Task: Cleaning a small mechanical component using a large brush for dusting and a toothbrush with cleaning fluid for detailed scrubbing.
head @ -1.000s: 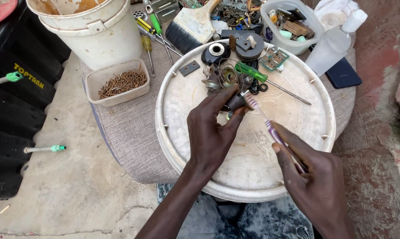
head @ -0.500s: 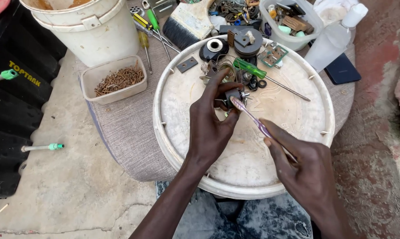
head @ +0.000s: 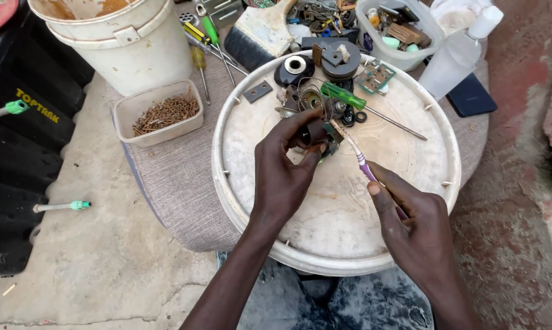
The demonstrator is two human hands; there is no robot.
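- The left hand [head: 285, 174] is curled tight around a small dark part [head: 316, 133], thumb and fingers pinching it just above the round white tray lid [head: 276, 128] that serves as a work surface.
- The right hand [head: 413, 223] has a closed, pen-like hold on a toothbrush [head: 355, 153] with a purple and white handle; its bristle end touches the dark part at the side facing the right hand.
- The part sits in the upper middle of the tray lid, just in front of a clutter of loose pieces: a green-handled screwdriver [head: 349, 101] lying slantwise, a black round piece with a white ring [head: 295, 66], a small green circuit board [head: 374, 76], a few dark rings.
- The tray lid rests on a grey fabric-covered seat [head: 172, 183].
- To the left, on that fabric, stands a shallow beige tub of rusty nails [head: 163, 113]; behind it a large white bucket [head: 120, 43].
- Beyond the lid lie a wide paintbrush [head: 257, 33], more screwdrivers [head: 199, 61] and a clear box of odds and ends [head: 398, 30].
- A white bottle [head: 456, 52] and a dark flat case [head: 470, 96] sit at the right edge.
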